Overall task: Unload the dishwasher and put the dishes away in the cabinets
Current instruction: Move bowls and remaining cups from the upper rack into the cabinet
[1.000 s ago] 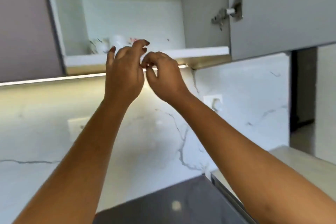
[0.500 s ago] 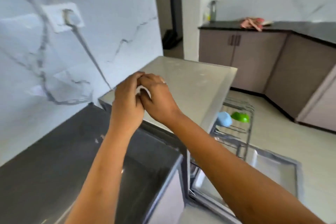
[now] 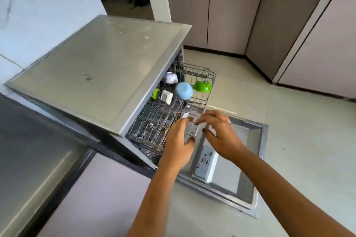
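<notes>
While left hand [image 3: 178,145] and right hand [image 3: 221,134] are held empty, fingers loosely open, above rack [image 3: 152,123]: blue bowl [image 3: 183,90] is best gripped at rim, lifted straight.

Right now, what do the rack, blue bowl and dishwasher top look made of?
Rack: thin grey wire grid, likely coated steel, dull sheen.
Blue bowl: smooth, opaque, evenly coloured, matte; probably plastic or melamine, glazed ceramic not excluded.
Dishwasher top: flat pale grey panel, satin, with scuffs and a dark spot; painted metal or laminate, cannot tell which.
</notes>
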`<state>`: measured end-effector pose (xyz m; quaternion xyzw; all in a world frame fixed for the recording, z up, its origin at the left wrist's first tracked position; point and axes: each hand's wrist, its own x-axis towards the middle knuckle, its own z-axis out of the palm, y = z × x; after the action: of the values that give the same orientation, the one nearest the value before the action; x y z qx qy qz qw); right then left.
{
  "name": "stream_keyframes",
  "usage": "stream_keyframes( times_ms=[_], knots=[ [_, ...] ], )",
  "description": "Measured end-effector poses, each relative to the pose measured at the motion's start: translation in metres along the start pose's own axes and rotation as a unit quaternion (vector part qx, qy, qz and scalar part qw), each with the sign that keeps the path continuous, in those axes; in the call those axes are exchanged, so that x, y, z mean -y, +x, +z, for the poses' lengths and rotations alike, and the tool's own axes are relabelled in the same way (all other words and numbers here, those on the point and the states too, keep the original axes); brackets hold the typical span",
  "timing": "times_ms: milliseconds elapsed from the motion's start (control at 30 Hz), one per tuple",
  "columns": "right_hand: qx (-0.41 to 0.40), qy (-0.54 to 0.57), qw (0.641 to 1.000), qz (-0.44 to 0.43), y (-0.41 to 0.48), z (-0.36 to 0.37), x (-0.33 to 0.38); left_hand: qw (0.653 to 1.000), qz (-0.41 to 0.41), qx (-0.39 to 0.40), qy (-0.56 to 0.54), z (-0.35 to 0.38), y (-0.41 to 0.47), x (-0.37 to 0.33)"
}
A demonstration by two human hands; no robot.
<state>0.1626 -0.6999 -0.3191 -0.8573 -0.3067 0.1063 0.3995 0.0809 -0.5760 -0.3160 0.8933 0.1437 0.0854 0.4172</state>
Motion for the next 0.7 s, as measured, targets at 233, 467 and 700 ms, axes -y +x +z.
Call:
stream_keyframes(
  times_ms=[233, 467, 700],
  knots=[
    [0.054, -0.01, 0.998, 0.02, 0.018, -0.023, -0.039, 0.988, -0.147, 0.006, -0.042, 0.019, 0.026, -0.003],
    [0.133, -0.007, 0.991, 0.033, 0.077, 0.012, -0.067, 0.963, -0.262, -0.013, -0.067, 0.014, 0.088, 0.052],
    [0.175, -0.024, 0.981, 0.083, 0.142, 0.042, -0.111, 0.946, -0.32, 0.028, -0.049, 0.024, 0.163, 0.1]
  ],
)
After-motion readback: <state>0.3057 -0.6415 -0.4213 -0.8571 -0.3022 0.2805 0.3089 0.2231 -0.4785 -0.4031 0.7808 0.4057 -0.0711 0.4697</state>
